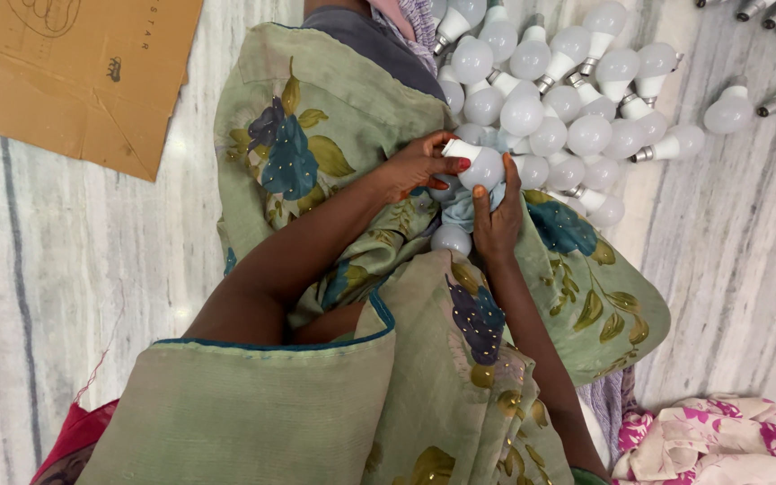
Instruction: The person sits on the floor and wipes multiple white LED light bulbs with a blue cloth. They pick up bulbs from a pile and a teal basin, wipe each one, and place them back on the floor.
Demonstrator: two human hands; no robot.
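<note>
Bulb (482,167): white, over our lap, held between both our hands.
Left hand (419,166): fingers curled around its base end, gripping.
Right hand (498,220): closed on a light-blue cloth (462,208), fingertips pressing the bulb's dome.
Pile of bulbs (577,108): just beyond.

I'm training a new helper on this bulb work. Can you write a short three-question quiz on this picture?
1. True or false: both hands hold one white bulb.
2. What lies under that bulb, against the right hand? A) pale blue cloth B) a metal tray
3. Where is the brown cardboard?

Key: 1. True; the left hand grips its base end. 2. A. 3. On the floor, upper left, away from the bulb pile.
</note>
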